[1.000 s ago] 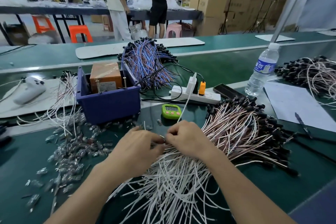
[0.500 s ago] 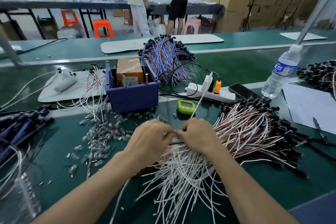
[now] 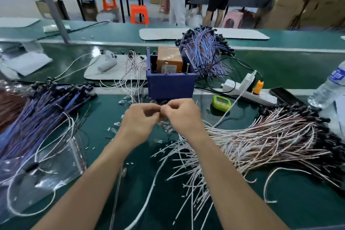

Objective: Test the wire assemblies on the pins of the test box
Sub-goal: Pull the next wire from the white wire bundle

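My left hand (image 3: 139, 119) and my right hand (image 3: 182, 115) meet fingertip to fingertip just in front of the blue test box (image 3: 170, 85). Both pinch the same small end of a wire assembly, which the fingers mostly hide. Two upright metal pins (image 3: 187, 68) stand in the box beside an orange block (image 3: 169, 59). A big fan of white and pink wire assemblies (image 3: 261, 142) with black end plugs lies under and to the right of my right forearm. A few white assemblies (image 3: 133, 69) lie to the left of the box.
Blue-purple wire bundles lie at the left (image 3: 43, 115) and behind the box (image 3: 205, 56). Small clear caps (image 3: 115, 125) are scattered near my hands. A green timer (image 3: 220, 101), power strip (image 3: 242, 89), phone (image 3: 283, 95) and water bottle (image 3: 328, 87) stand at the right. A plastic bag (image 3: 56, 164) lies front left.
Both hands have lifted off the white wire pile and moved up and left towards the blue box, still pinched together. My view has swung left, showing the blue-purple bundle.
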{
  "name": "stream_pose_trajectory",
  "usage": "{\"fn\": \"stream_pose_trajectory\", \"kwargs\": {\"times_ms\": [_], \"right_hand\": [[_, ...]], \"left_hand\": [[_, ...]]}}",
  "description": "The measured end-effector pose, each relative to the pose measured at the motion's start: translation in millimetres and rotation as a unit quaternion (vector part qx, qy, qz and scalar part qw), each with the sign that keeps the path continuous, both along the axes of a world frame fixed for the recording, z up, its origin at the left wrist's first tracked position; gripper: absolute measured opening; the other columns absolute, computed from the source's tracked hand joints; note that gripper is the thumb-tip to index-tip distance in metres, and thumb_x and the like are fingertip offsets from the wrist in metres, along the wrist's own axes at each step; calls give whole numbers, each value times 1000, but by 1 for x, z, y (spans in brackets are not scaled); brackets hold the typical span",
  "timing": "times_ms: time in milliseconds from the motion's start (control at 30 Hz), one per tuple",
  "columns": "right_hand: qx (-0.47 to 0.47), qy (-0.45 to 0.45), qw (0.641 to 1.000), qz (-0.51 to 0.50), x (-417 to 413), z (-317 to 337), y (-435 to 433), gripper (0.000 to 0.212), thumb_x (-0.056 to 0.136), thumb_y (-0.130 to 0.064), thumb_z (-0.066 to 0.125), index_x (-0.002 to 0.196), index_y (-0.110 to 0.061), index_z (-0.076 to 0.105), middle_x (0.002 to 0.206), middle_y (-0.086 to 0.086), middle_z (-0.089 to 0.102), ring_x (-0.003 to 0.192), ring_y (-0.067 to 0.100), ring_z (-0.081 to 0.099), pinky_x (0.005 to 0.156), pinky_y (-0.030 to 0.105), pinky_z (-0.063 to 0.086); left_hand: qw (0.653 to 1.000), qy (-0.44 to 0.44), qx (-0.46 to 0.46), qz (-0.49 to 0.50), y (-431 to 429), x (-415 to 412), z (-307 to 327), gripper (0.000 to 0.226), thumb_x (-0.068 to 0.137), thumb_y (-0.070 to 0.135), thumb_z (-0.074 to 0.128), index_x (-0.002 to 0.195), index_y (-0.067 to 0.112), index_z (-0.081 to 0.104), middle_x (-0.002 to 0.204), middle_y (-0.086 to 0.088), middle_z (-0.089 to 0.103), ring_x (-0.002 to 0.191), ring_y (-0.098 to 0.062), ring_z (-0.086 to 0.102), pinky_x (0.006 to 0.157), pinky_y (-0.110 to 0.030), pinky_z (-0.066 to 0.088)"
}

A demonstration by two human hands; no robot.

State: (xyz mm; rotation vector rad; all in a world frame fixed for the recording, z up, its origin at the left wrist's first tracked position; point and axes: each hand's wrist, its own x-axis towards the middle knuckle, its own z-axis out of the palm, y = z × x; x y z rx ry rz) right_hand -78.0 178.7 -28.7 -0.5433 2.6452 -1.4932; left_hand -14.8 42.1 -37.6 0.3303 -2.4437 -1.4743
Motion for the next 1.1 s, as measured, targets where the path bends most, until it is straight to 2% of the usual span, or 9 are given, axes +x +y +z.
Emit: {"fn": "stream_pose_trajectory", "kwargs": {"times_ms": [100,300,433,533,633,767,933,1000,1100], "right_hand": [[-26,-34,999,30,1,5,-30,20,86,-25,69,68,-19,75,59,-7,69,51,8,58,50,22,48],[119,-4,972,204,-5,22,-109,16,87,-20,68,74,-25,77,71,-9,75,60,1,62,55,16,49],[183,18,945,269,-10,18,-154,33,88,1,56,100,-18,79,104,-1,78,91,16,70,83,28,57],[233,25,914,331,-12,4,-187,50,87,9,52,126,-17,69,92,-2,72,62,7,53,55,12,43],[238,62,904,350,-11,-8,-216,61,87,11,52,140,-17,58,88,3,63,72,18,54,69,28,53],[286,115,878,365,-12,-17,-237,50,85,2,58,130,-20,63,122,9,65,112,30,60,92,39,51],[316,120,871,356,-22,-13,-244,32,81,0,58,99,-21,74,107,7,73,105,32,66,90,38,55],[289,116,879,360,-21,-8,-248,38,81,1,57,103,-23,77,107,5,76,105,29,67,92,36,54],[239,98,879,401,-13,-4,-256,44,83,4,55,104,-25,81,106,0,78,102,22,69,93,29,52]], "left_hand": [[999,6,-12,52,-24,8,3,41,89,7,67,77,47,74,75,22,76,71,8,70,70,-15,54],[964,-53,-125,230,-98,45,5,18,85,24,73,88,40,80,72,30,70,63,14,60,69,-18,49],[917,-92,-178,346,-133,70,-7,19,84,19,75,94,33,82,94,5,79,65,-11,60,66,-26,45],[913,-113,-166,354,-147,80,-16,25,85,18,74,103,33,81,103,4,80,75,-17,67,71,-29,52],[918,-113,-141,353,-147,80,-22,37,85,26,75,122,31,75,112,2,78,96,-21,72,87,-36,57],[923,-101,-130,349,-144,74,-23,57,83,41,78,137,33,63,115,9,74,105,-19,68,89,-35,52],[924,-126,-137,335,-155,79,-29,59,84,17,75,137,38,61,104,21,71,96,-10,69,88,-33,55],[923,-99,-105,356,-158,79,-29,53,86,11,73,130,40,66,95,25,70,89,-1,69,87,-28,56],[909,-58,-106,399,-162,79,-30,45,87,9,72,120,39,72,92,18,76,89,-10,73,86,-31,57]]}}
